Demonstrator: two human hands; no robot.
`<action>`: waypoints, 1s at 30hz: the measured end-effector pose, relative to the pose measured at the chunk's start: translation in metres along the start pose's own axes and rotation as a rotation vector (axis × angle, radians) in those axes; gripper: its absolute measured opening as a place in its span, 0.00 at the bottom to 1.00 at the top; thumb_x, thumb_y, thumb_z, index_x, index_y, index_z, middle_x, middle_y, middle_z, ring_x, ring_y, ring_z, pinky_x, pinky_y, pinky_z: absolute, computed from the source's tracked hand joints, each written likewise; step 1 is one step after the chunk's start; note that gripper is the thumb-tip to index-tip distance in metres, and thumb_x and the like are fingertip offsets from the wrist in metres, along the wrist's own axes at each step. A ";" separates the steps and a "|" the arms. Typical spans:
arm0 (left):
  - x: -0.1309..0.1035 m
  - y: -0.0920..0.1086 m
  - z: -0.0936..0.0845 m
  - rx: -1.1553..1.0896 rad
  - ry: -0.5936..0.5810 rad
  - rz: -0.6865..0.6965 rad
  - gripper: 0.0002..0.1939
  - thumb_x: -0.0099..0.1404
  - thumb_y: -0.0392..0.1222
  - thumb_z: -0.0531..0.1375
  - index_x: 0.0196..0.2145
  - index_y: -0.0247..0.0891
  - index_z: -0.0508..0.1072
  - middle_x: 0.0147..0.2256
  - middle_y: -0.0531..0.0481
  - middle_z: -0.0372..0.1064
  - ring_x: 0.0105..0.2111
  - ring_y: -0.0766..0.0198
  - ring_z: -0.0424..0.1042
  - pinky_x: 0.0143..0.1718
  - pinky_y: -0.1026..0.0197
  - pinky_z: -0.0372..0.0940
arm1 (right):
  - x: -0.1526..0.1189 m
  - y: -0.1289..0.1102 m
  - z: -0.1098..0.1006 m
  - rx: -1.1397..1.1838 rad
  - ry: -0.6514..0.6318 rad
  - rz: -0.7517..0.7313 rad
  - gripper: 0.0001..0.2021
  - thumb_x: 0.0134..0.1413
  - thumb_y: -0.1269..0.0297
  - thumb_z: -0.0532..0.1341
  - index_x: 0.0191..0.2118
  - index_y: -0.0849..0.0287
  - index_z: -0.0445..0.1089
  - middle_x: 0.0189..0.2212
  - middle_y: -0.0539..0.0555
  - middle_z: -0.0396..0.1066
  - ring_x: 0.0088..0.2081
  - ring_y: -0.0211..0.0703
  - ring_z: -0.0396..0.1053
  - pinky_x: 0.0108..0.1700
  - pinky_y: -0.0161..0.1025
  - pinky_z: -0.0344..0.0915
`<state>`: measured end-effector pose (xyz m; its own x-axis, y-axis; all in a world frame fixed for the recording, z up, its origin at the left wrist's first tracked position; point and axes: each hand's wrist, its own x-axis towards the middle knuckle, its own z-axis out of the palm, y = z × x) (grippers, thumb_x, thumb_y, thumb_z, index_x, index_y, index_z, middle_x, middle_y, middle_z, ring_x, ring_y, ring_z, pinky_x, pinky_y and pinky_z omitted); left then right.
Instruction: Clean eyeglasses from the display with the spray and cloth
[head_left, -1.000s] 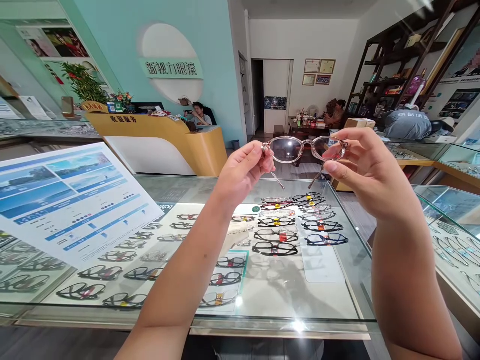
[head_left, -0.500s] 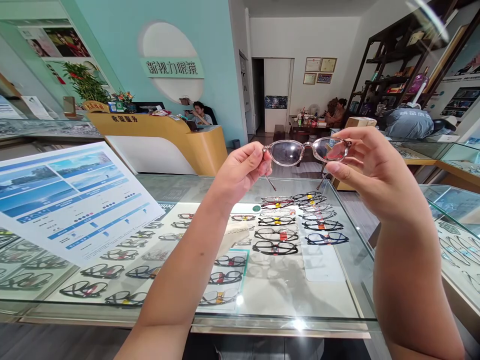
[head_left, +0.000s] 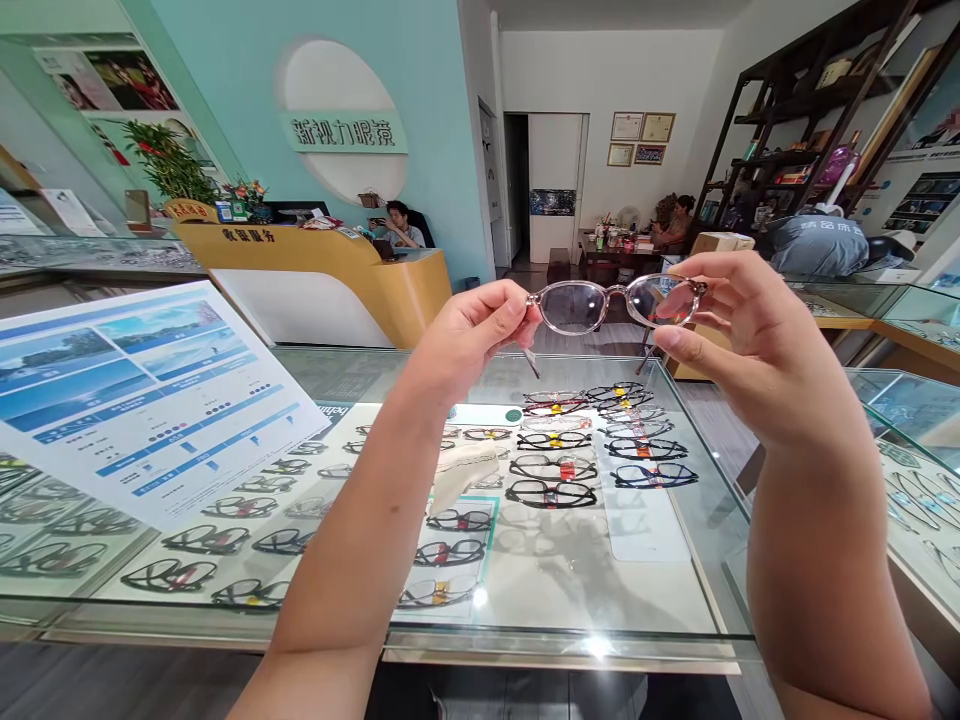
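Observation:
A pair of clear-framed glasses (head_left: 574, 307) is held up above the far edge of the counter, lenses upright and temples pointing down. My left hand (head_left: 487, 325) pinches its left end between thumb and fingers. At the right end, my right hand (head_left: 739, 335) grips the frame with thumb and forefinger, the other fingers curled behind. Below lie rows of glasses, among them a black pair (head_left: 551, 494) and a dark blue pair (head_left: 654, 476). A beige cloth (head_left: 465, 474) lies beside my left forearm.
A printed sheet (head_left: 150, 400) stands tilted at the left of the glass counter (head_left: 592, 640). Another glass case (head_left: 911, 400) is at the right. Behind are a yellow reception desk (head_left: 300, 262) with a seated person (head_left: 403, 228), and a second person (head_left: 675, 226) farther back.
The glasses have tilted slightly, their left temple shifting left. My left forearm has moved a little left, showing more of the cloth.

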<state>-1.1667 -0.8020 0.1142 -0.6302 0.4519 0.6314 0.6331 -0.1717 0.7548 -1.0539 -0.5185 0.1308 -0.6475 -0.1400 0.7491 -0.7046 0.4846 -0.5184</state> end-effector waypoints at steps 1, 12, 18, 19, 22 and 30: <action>0.000 0.001 0.001 0.023 0.009 0.015 0.21 0.70 0.65 0.68 0.35 0.43 0.79 0.32 0.47 0.76 0.33 0.59 0.78 0.38 0.53 0.76 | 0.000 0.001 0.001 -0.001 0.004 -0.002 0.21 0.65 0.52 0.72 0.59 0.45 0.70 0.50 0.55 0.73 0.54 0.52 0.75 0.56 0.53 0.77; -0.006 -0.002 0.042 0.448 0.525 0.435 0.34 0.59 0.66 0.76 0.56 0.48 0.76 0.53 0.44 0.76 0.52 0.52 0.77 0.54 0.48 0.74 | 0.002 0.003 0.024 -0.068 0.170 -0.058 0.23 0.66 0.51 0.72 0.61 0.42 0.68 0.55 0.55 0.73 0.58 0.55 0.74 0.60 0.54 0.76; -0.004 -0.008 0.045 0.401 0.605 0.402 0.32 0.57 0.65 0.77 0.54 0.49 0.78 0.50 0.45 0.78 0.51 0.53 0.78 0.52 0.49 0.75 | 0.002 0.001 0.041 -0.147 0.258 -0.095 0.22 0.68 0.50 0.69 0.62 0.44 0.68 0.56 0.55 0.74 0.59 0.54 0.74 0.61 0.56 0.76; -0.004 -0.009 0.046 0.379 0.608 0.387 0.32 0.57 0.65 0.77 0.53 0.49 0.78 0.51 0.45 0.78 0.51 0.53 0.79 0.52 0.49 0.76 | 0.002 0.001 0.044 -0.160 0.284 -0.101 0.22 0.68 0.49 0.69 0.62 0.44 0.68 0.57 0.56 0.73 0.59 0.55 0.74 0.61 0.57 0.76; -0.002 -0.012 0.047 0.329 0.614 0.343 0.31 0.57 0.65 0.77 0.52 0.49 0.78 0.51 0.45 0.79 0.50 0.53 0.79 0.51 0.49 0.76 | 0.001 0.003 0.053 -0.179 0.349 -0.104 0.22 0.69 0.50 0.68 0.63 0.45 0.67 0.58 0.57 0.73 0.59 0.57 0.74 0.61 0.59 0.76; -0.002 -0.015 0.050 0.366 0.665 0.308 0.29 0.58 0.64 0.77 0.48 0.46 0.77 0.46 0.46 0.79 0.47 0.56 0.79 0.48 0.51 0.75 | 0.000 0.007 0.056 -0.231 0.367 -0.050 0.21 0.70 0.51 0.66 0.64 0.47 0.67 0.59 0.59 0.73 0.60 0.58 0.74 0.61 0.61 0.76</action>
<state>-1.1530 -0.7568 0.0926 -0.4662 -0.2024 0.8612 0.8554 0.1451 0.4972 -1.0748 -0.5639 0.1042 -0.4389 0.1280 0.8894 -0.6216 0.6715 -0.4034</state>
